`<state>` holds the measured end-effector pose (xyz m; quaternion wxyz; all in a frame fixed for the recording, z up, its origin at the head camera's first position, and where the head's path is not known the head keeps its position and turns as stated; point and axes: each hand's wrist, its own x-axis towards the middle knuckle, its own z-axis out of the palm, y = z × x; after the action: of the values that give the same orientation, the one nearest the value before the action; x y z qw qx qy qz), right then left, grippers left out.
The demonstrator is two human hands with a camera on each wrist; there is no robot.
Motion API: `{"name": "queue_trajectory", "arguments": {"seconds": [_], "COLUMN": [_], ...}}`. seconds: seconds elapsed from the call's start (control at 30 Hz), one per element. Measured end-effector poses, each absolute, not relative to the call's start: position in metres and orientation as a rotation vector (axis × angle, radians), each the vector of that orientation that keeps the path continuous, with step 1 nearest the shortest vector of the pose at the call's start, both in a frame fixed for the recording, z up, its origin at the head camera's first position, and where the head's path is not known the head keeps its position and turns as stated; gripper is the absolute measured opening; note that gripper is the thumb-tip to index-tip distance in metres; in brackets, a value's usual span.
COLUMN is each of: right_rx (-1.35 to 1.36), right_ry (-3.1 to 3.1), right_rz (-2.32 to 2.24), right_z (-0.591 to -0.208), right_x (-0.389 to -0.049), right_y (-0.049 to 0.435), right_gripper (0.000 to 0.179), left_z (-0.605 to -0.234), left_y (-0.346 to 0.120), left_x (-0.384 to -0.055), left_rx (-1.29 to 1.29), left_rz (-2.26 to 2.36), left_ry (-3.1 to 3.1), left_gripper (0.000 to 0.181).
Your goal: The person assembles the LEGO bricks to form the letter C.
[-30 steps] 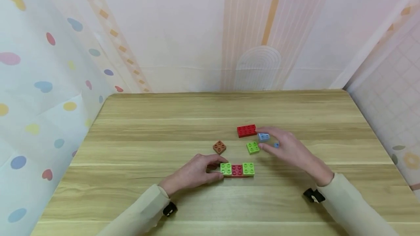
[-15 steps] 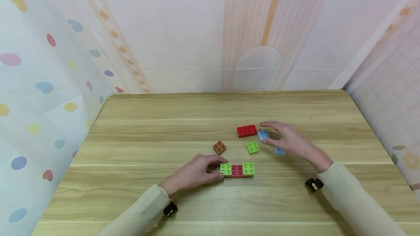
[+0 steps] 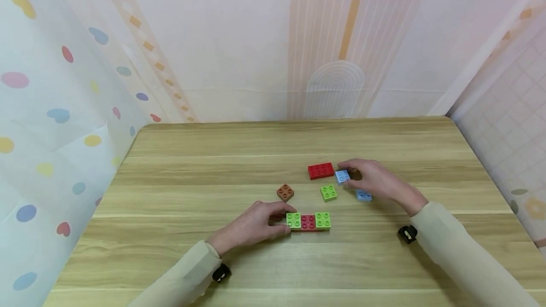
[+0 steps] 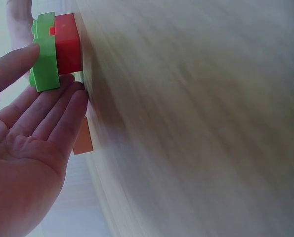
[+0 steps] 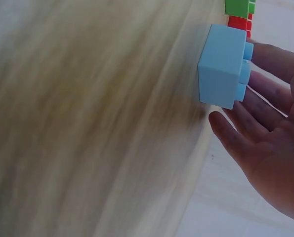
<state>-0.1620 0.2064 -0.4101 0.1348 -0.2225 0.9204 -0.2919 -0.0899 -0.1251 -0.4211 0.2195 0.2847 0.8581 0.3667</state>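
In the head view, my left hand (image 3: 256, 221) holds the left end of a joined row of toy building bricks: a red base (image 3: 308, 222) with a lime-green brick (image 3: 323, 220) on each end. The left wrist view shows its thumb against the near green brick (image 4: 46, 54) and its fingers on the far side. My right hand (image 3: 377, 180) has thumb and forefinger around a light blue four-stud brick (image 3: 342, 176) lying on the table. Another light blue brick (image 3: 364, 196) lies under that hand and fills the foreground of the right wrist view (image 5: 221, 66), screening the fingertips.
A red eight-stud brick (image 3: 321, 170) lies just left of the right hand's fingertips. A loose lime-green brick (image 3: 328, 192) and a brown brick (image 3: 285, 192) lie behind the row. The wooden table (image 3: 192, 155) meets patterned cloth walls (image 3: 239, 60) at its back and sides.
My right hand has drawn back slightly, uncovering the second blue brick, and its fingers have closed in around the other blue one. The left hand and the row have stayed put.
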Motion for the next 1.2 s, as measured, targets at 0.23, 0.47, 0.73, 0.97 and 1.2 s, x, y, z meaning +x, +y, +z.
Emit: {"name": "queue_trajectory", "arguments": {"seconds": [0.23,0.47,0.73,0.97,1.2], "right_rx": [-0.64,-0.634,-0.659,-0.647,-0.681], "right_ry": [2.694,2.738,2.781,2.794,2.812], "right_rz": [-0.807,-0.852,-0.923,-0.969,-1.03], "right_z": [-0.411,-0.405,-0.399,-0.394,-0.39], "right_x": [-0.162,-0.156,-0.144,-0.137,-0.13], "right_y": [0.205,0.207,0.209,0.207,0.207], "right_gripper": [0.041,0.039,0.037,0.038,0.037], "left_z": [-0.422,-0.42,-0.419,-0.421,-0.421], "left_y": [-0.126,-0.125,-0.124,-0.126,-0.127], "left_x": [-0.091,-0.091,-0.091,-0.089,-0.089], "left_rx": [0.808,0.821,0.806,0.824,0.843], "left_rz": [1.036,1.031,1.04,1.045,1.038], "left_ry": [2.363,2.358,2.328,2.339,2.356], "left_gripper": [0.04,0.038,0.039,0.04,0.041]}}
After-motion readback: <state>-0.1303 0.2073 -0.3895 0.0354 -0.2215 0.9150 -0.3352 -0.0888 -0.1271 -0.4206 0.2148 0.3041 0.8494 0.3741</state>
